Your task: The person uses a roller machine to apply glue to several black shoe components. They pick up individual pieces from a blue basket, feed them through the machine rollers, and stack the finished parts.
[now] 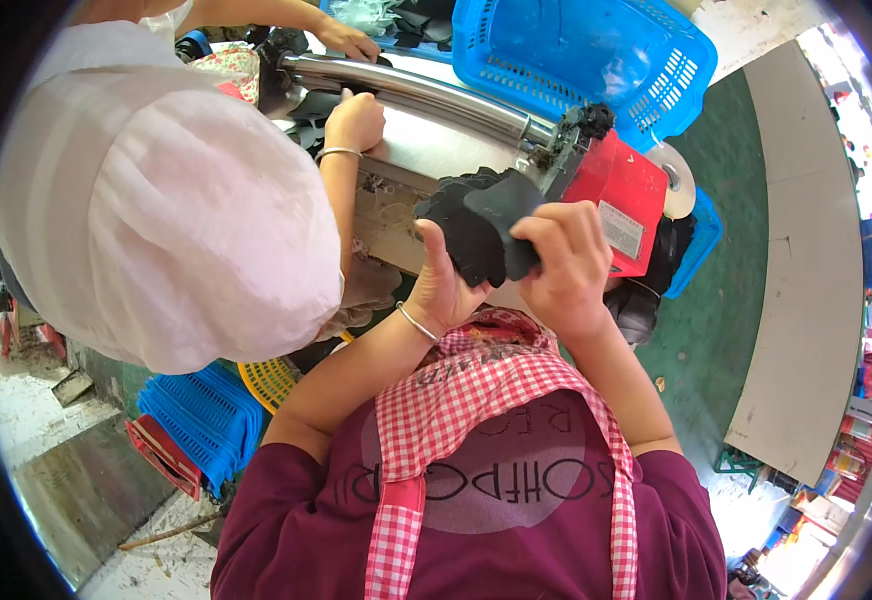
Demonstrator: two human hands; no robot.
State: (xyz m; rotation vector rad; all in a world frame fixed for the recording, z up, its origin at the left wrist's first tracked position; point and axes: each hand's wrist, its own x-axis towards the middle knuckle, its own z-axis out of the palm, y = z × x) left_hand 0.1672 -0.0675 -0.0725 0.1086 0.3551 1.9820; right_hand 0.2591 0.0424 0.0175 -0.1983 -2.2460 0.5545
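While both hands are meeting at chest height, the person is gripping a stack of flat, matte black pieces with curved edges [478, 232], apparently soft sheet material. The left hand [443, 285] is closing around the lower edge of the stack, thumb pressing up along its face, a thin metal bangle [417, 322] sitting on the wrist. The right hand [561, 262] is curling over the right side of the stack, fingers folded tight on it. The stack is being held just in front of a red, boxy metal machine [624, 195], whose long, polished steel roller [411, 92] is running off to the upper left over a pale, worn worktable [388, 215]. A bright blue plastic basket with a perforated lattice wall [596, 55] is standing beyond the machine. To the left, another person in a smooth white top [156, 200] is leaning over the table, one fist [354, 122] resting closed near the roller and a second hand [348, 42] reaching farther back. Below, blue ribbed crates [201, 415] and a yellow mesh basket [268, 380] are sitting on the floor. The person is wearing a red-and-white checked cloth apron [476, 395].
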